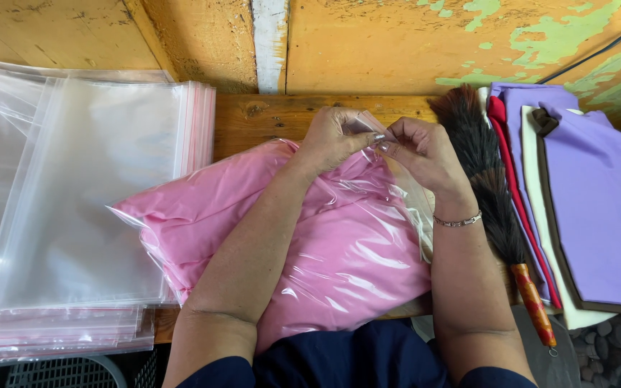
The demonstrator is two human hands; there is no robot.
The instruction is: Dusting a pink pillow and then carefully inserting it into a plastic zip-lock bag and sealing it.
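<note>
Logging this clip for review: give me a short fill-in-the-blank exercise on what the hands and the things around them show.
1. Both hands pinch the open edge of a clear bag holding folded ____ cloth.
2. The stack of empty bags lies to the person's ____.
3. A feather duster lies beside the ____ hand.
4. A bracelet circles the ____ wrist.

Missing words: pink; left; right; right
</note>
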